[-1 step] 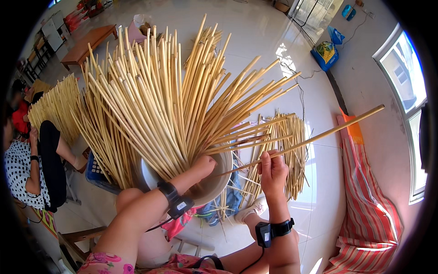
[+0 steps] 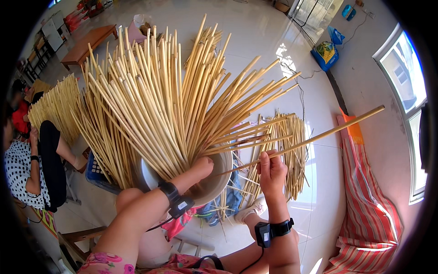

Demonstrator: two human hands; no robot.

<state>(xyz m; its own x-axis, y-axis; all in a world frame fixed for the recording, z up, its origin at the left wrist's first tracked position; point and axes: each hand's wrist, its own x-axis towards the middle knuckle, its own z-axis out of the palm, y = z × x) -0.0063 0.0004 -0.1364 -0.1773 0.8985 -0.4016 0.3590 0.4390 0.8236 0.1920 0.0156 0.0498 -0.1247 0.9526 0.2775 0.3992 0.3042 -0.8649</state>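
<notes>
My right hand (image 2: 273, 170) pinches a long, thin, straw-coloured stalk (image 2: 337, 131) between thumb and fingers. The stalk slants up to the right, its low end close to my left hand (image 2: 200, 168). That hand is curled into a fist over a pale bucket (image 2: 221, 185), against the lower part of the stalks standing there. Its fingertips are hidden, so what it grips cannot be made out. A thick fan of similar stalks (image 2: 150, 105) leans outward from the bucket, between my knees. Black devices are strapped on both my wrists.
More stalks lie in a pile (image 2: 294, 155) on the tiled floor beyond my right hand. A blue crate (image 2: 98, 176) stands left of the bucket. A person in a dotted top (image 2: 23, 169) sits at the left, near another stalk bundle (image 2: 57, 109). Striped cloth (image 2: 365, 196) hangs at right.
My left hand has shifted very slightly to the left. My right hand and the stalk in it look almost unmoved.
</notes>
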